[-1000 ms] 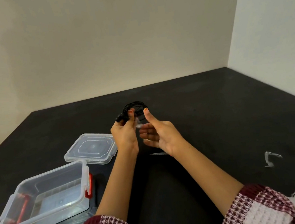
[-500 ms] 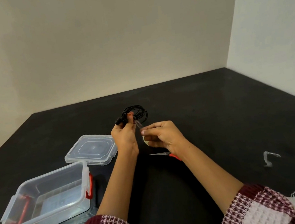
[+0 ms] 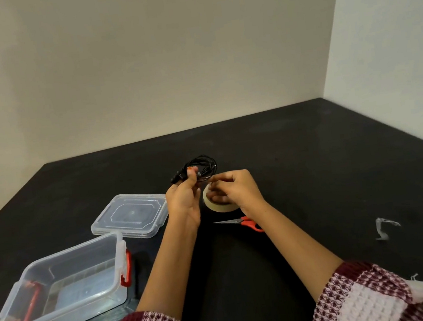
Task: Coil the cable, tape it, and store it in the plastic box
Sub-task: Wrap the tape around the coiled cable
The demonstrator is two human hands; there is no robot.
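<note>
My left hand (image 3: pixel 184 199) is closed around a black coiled cable (image 3: pixel 202 167), held up above the dark table at centre. Right beside it, my right hand (image 3: pixel 236 189) grips a roll of clear tape (image 3: pixel 217 204), fingers pinching at the roll's upper edge close to the cable. The clear plastic box (image 3: pixel 61 288) with red latches stands open at the lower left. Its clear lid (image 3: pixel 132 215) lies flat just beyond it, left of my left hand.
Red-handled scissors (image 3: pixel 242 222) lie on the table under my right wrist, blades pointing left. A crumpled scrap of clear tape (image 3: pixel 385 227) lies at the right. Walls close off the table's far side and right side.
My right hand, open beside the cable a second ago, has closed and now holds the tape roll against the coil. The left hand has kept the cable still.
</note>
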